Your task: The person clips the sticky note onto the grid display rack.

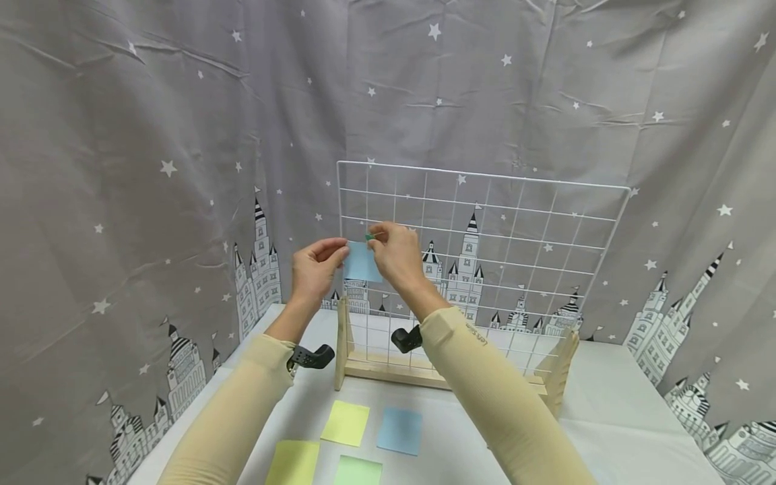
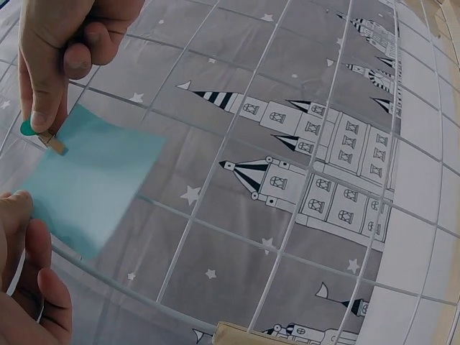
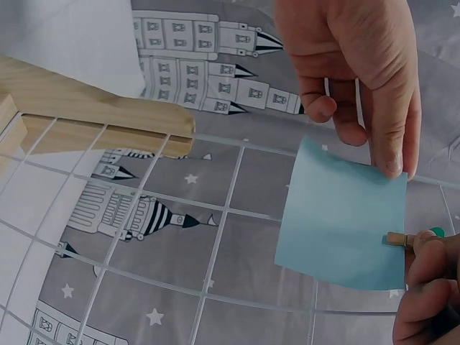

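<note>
A light blue sticky note (image 1: pixel 362 261) lies against the upper left part of a white wire grid (image 1: pixel 485 174). My left hand (image 1: pixel 316 268) pinches the note's left edge between thumb and fingers. On the note's top edge sits a small wooden clothespin (image 3: pixel 397 239) with a green round piece (image 2: pixel 29 129) at its end. My right hand (image 1: pixel 397 252) pinches that clothespin between thumb and fingertips. The clothespin's tip overlaps the note's face; whether it also bites a grid wire cannot be made out.
The grid stands in a wooden base (image 1: pixel 394 372) on a white table. In front lie two yellow notepads (image 1: pixel 345 423), (image 1: pixel 294 463), a blue notepad (image 1: pixel 399 431) and a green notepad (image 1: pixel 358 470). A grey curtain (image 1: pixel 485 81) with stars and castles hangs behind.
</note>
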Available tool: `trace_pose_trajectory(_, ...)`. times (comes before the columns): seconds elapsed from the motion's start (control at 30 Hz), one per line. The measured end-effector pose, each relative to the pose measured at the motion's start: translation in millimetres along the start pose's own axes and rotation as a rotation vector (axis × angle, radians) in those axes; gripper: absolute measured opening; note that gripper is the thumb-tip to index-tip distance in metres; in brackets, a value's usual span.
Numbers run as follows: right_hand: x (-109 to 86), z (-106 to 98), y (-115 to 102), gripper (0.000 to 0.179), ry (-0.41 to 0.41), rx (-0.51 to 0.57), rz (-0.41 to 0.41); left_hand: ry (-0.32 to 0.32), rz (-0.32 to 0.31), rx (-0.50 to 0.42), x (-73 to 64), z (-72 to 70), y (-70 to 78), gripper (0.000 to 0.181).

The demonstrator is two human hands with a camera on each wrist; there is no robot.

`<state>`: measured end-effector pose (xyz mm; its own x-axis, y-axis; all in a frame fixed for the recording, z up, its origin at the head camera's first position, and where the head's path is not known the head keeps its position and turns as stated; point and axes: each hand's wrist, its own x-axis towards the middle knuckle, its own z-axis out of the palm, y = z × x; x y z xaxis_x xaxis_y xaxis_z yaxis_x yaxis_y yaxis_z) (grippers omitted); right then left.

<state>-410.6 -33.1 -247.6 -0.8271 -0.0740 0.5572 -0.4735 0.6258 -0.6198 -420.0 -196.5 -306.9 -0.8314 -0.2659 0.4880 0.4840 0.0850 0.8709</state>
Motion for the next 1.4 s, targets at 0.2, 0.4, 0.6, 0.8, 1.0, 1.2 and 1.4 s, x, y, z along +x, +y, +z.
trace_pose_trajectory(0.2,-0.2,-4,1,0.024,0.0,0.015,0.007,0.015,0.01,0.013,-1.4,1.4,2.8,0.023)
trace_pose_trajectory(0.4,-2.4,-7,4,0.029,0.013,0.031,-0.023,0.027,0.02,0.054,-3.0,-0.1,1.9,0.022)
trace_pose_trajectory(0.6,-6.8,-10,6,0.032,0.044,0.004,-0.082,0.014,0.048,0.124,-6.1,-3.3,0.7,0.024)
trace_pose_trajectory(0.8,-10.9,-13,7,0.037,0.028,-0.011,-0.105,0.02,0.059,0.206,-8.1,-8.5,1.6,0.025)
trace_pose_trajectory(1.0,-17.3,-17,10,0.038,0.005,-0.013,-0.127,-0.012,0.059,0.255,-10.9,-13.1,-0.3,0.028)
trace_pose_trajectory(1.2,-25.0,-24,12,0.039,-0.015,0.006,-0.166,-0.026,0.055,0.29,-15.6,-16.1,-1.0,0.031)
trace_pose_trajectory(1.4,-33.7,-31,15,0.04,-0.045,0.016,-0.163,-0.057,0.099,0.315,-18.2,-18.7,-4.6,0.033)
